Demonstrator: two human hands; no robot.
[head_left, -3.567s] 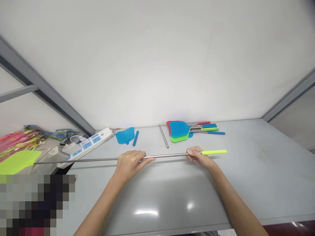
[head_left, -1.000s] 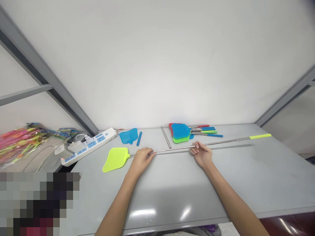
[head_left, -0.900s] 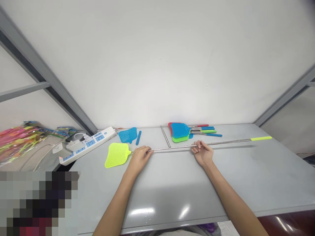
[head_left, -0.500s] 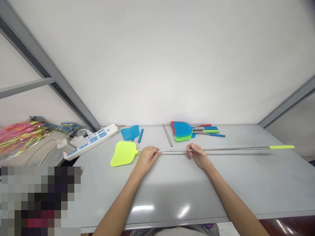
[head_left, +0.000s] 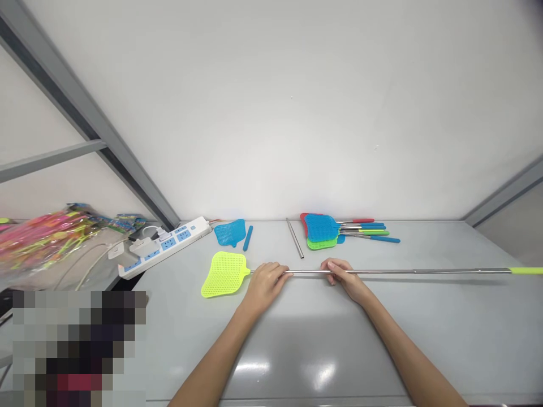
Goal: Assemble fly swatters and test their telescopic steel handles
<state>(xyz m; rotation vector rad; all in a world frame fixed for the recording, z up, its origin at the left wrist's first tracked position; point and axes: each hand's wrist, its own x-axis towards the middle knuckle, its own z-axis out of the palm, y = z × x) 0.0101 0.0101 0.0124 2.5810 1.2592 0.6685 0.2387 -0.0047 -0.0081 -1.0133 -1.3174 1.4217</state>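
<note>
A yellow fly swatter (head_left: 224, 274) with a long metal telescopic rod stretches across the table, its yellow grip reaching the right edge of the view. My left hand (head_left: 267, 282) is closed around the rod close to the swatter head. Farther along, my right hand (head_left: 341, 277) pinches the same rod between thumb and fingers. Beyond my left hand lie a blue swatter head (head_left: 230, 232) and a loose blue grip (head_left: 248, 238). A bare metal rod (head_left: 295, 238) rests between them and a pile of fly swatters (head_left: 322, 228) in blue, red and green.
A white power strip (head_left: 167, 247) with plugs and cables sits at the left. Behind it are plastic bags of colourful items (head_left: 46, 240). A white wall (head_left: 297, 113) backs the grey table (head_left: 445, 333), with metal frame posts on both sides. A pixelated patch covers the lower left.
The yellow swatter's grip end now reaches farther right, to the view's edge. My right hand sits slightly nearer my left along the rod. The whole view has shifted a little.
</note>
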